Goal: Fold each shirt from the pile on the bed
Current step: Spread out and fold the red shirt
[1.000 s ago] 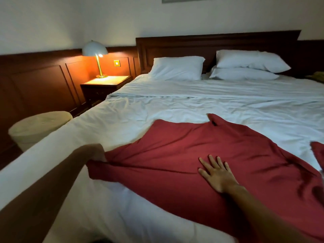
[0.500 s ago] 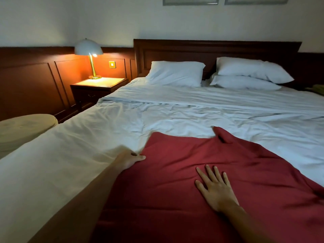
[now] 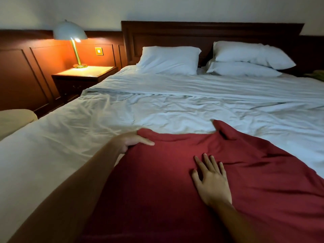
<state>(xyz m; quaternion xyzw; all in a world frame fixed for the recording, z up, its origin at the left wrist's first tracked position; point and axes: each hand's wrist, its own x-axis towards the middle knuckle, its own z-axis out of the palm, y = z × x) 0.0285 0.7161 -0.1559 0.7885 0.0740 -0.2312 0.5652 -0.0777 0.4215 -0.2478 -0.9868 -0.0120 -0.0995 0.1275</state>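
Red cloth shirt (image 3: 157,190): spread rumpled on the white-sheeted bed's (image 3: 157,109) near end
Left hand (image 3: 130,141): we're pinching its far-left corner
Right hand (image 3: 211,181): flat, fingers splayed, pressing its middle

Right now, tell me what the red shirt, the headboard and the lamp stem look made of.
Red shirt: soft matte fabric, probably cotton knit; it drapes in creases. Headboard: dark varnished wood, by its moulded panels and sheen. Lamp stem: brass-coloured metal, with bright glints.
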